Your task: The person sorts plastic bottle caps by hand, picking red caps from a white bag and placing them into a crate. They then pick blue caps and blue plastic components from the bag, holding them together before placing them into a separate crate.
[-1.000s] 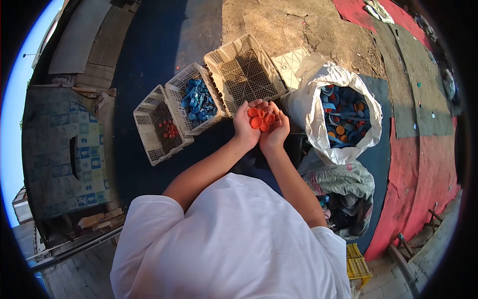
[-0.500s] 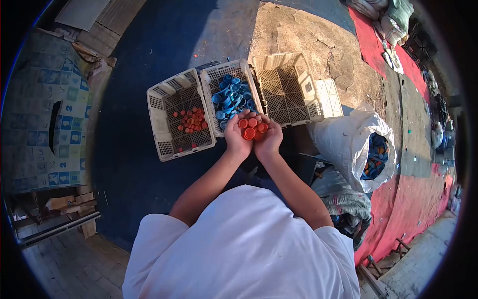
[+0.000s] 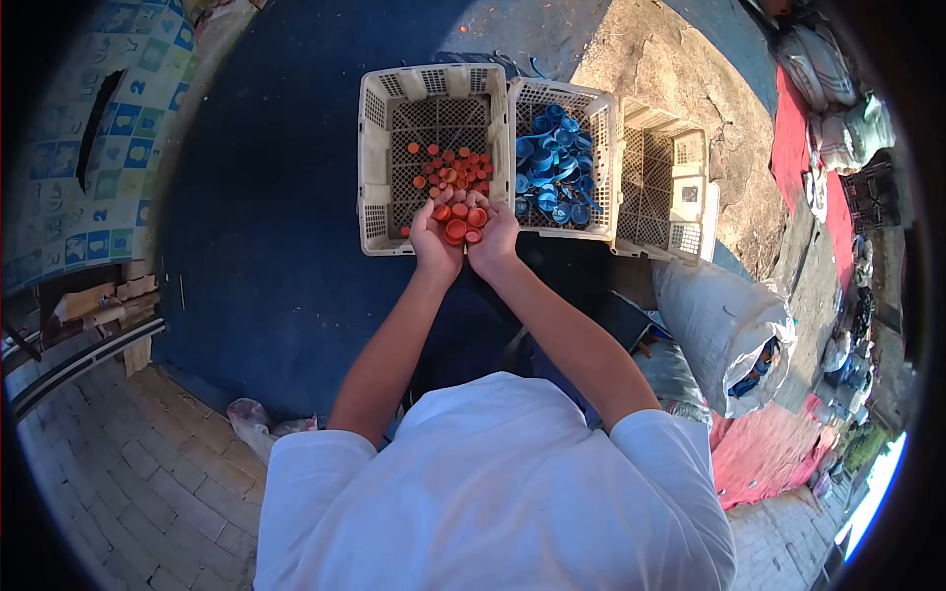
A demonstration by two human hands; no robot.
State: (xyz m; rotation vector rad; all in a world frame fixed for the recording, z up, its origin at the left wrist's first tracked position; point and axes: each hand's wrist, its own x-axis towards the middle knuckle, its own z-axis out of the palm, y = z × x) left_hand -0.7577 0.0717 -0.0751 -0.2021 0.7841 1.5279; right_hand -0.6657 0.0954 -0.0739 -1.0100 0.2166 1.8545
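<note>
Side by side, my left hand (image 3: 435, 246) and my right hand (image 3: 496, 238) form a cup around several orange-red bottle caps (image 3: 454, 230). Both hands are over the near right part of a white plastic crate (image 3: 373, 187). Inside that crate, more orange-red caps (image 3: 465, 164) lie scattered toward the right side. To the right of my hands, a second crate (image 3: 608, 212) holds a heap of blue caps and ring-shaped pieces (image 3: 554, 158). Where my fingers overlap the crate, some caps behind them are hidden.
A third crate (image 3: 690, 182) stands at the right of the row. Right and nearer to me, a white sack (image 3: 705, 305) leans with its mouth open, blue pieces inside. Another sack (image 3: 670, 369) is beside it. A patterned sheet (image 3: 118, 148) hangs at the left.
My cupped hands have moved left with the caps, from the blue-piece crate to the crate with orange-red caps. The view has also turned left, so the crates sit farther right.
</note>
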